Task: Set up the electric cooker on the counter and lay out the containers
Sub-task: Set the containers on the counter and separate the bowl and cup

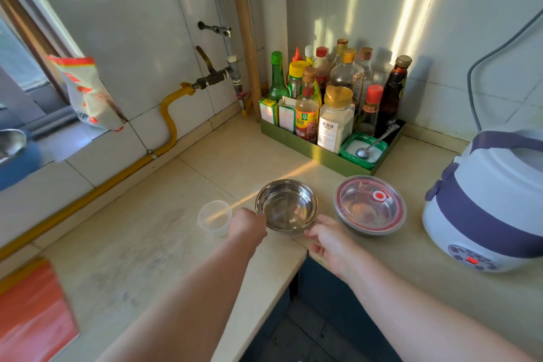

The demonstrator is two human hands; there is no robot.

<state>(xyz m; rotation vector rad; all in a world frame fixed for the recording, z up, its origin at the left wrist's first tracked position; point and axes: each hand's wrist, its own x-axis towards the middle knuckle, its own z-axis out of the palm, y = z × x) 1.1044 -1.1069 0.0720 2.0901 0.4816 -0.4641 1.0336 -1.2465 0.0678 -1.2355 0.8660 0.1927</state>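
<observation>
A white and purple electric cooker [487,203] stands at the right of the counter, its red display lit and its lid down. An uncovered steel bowl [286,206] sits at the counter's middle. My left hand [246,225] grips its left rim. My right hand [330,239] is at the bowl's near right side, fingers spread and touching or almost touching it. Right of it stands a second steel bowl with a clear, red-rimmed lid [370,204]. A small clear plastic cup [214,217] stands just left of my left hand.
A green tray [323,153] in the corner holds several sauce bottles and a small tub with a spoon. A yellow gas hose [167,114] runs along the left wall. The counter's [141,250] inner corner lies under my right hand. The cooker's grey cord [473,79] climbs the right wall.
</observation>
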